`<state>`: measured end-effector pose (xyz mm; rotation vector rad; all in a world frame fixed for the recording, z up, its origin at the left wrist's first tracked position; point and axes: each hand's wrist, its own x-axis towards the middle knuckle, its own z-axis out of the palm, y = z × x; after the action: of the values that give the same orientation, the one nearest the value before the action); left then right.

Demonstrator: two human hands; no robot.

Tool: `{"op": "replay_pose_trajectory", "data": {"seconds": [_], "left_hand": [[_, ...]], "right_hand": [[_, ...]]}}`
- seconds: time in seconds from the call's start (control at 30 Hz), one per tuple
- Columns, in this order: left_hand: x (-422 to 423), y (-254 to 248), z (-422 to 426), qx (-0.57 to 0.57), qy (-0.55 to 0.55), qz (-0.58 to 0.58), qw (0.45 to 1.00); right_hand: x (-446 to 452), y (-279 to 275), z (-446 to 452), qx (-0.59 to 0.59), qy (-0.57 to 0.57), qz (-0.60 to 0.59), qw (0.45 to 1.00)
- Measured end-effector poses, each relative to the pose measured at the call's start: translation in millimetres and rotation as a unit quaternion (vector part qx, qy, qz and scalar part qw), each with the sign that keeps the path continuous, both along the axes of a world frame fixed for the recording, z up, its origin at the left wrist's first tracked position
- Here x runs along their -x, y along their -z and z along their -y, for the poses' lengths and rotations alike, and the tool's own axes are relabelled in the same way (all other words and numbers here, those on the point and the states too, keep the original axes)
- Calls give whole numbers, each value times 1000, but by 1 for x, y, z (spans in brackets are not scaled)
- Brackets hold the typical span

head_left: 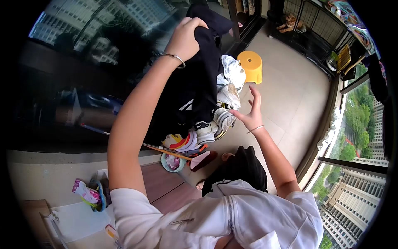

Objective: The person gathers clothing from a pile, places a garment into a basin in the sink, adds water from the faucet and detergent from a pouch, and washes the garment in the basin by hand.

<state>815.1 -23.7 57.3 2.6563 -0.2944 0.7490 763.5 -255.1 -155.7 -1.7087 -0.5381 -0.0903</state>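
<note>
High in the view, my left hand (188, 38) is closed on a black garment (207, 54), whose cloth hangs down from the fingers. A small white mark shows on its lower part; whether it is trousers or a top I cannot tell. My right hand (252, 117) is raised with thumb and fingers apart, holding nothing. White sneakers (204, 130) and a pale shoe sole (224, 119) lie below the garment, close to the right hand. Crumpled white plastic bags (233, 71) sit behind the shoes.
A yellow stool (250, 66) stands on the tiled floor (286, 97). Dark glass (99, 79) runs along the left, windows (352, 124) along the right. A black wire cage (319, 23) is at the back. A small basin (173, 162) and a broom (201, 159) lie near my feet.
</note>
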Motion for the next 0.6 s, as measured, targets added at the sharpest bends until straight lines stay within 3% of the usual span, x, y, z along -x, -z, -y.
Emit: {"op": "replay_pose_trajectory", "data": {"seconds": [0.1,0.13,0.2,0.23,0.3,0.37,0.43,0.6], "left_hand": [[8,35,20,1,69,-124,990],[19,39,25,26,127,-165,978],[41,53,16,41,179,-221,958],[52,62,3,5,109,-222,969],[76,108,-43,13,-27,-241,970],[104,145,-64,-40,-192,-301,933],[114,172,-64,-51,-220,-300,927],[95,204,-44,-129,-166,-257,943]], "right_hand": [[-40,-18,-84,-99,115,115,982],[-79,20,-117,-227,54,-24,972],[-101,35,-134,-260,80,-175,946],[-107,38,-127,-170,166,-184,954],[-102,35,-105,-174,229,-268,919],[-104,65,-84,-157,229,-293,915],[-99,88,-74,-163,223,-313,909],[-79,82,-67,-203,180,-332,903]]}}
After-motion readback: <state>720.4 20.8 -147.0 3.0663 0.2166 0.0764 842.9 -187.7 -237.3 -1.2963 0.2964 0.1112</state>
